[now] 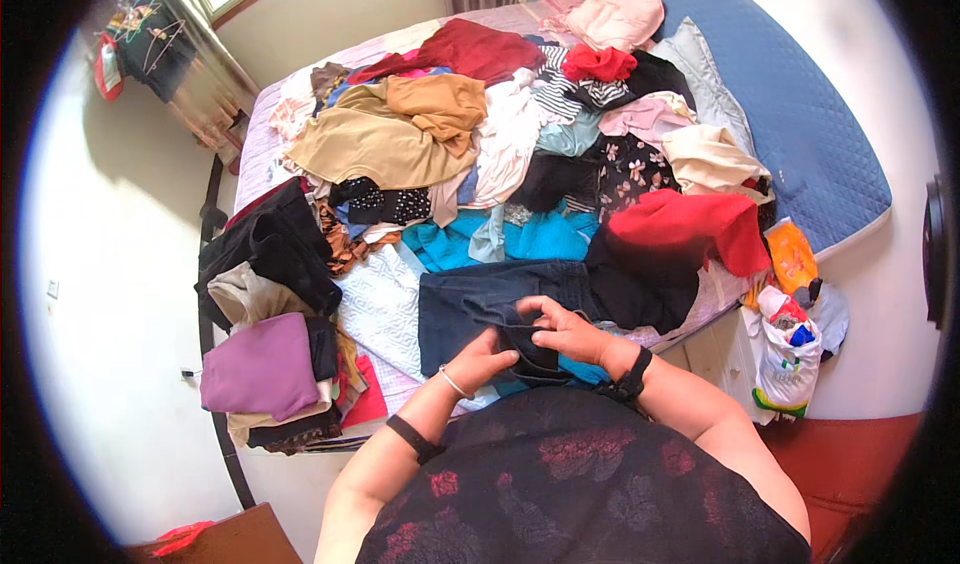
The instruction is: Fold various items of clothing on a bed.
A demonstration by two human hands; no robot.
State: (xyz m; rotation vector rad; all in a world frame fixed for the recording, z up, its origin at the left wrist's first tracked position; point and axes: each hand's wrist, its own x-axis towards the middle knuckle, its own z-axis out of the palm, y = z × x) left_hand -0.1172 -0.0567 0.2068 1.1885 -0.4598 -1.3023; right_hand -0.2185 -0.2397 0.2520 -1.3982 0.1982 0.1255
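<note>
A dark blue denim garment (470, 304) lies flat on the near edge of the bed. My left hand (482, 360) grips its lower edge, fingers closed on the fabric. My right hand (566, 331) pinches the same dark fabric just beside it, thumb and fingers closed on a fold. A thin bracelet is on my left wrist and a black band on my right wrist. Turquoise cloth (535, 236) lies just beyond the denim, and a red and black garment (680, 239) lies to its right.
A big heap of mixed clothes (480, 124) covers the bed. A stack of folded clothes topped by a purple piece (262, 366) sits at the left. A blue mattress (790, 94) lies at right, with bags (790, 354) on the floor below it.
</note>
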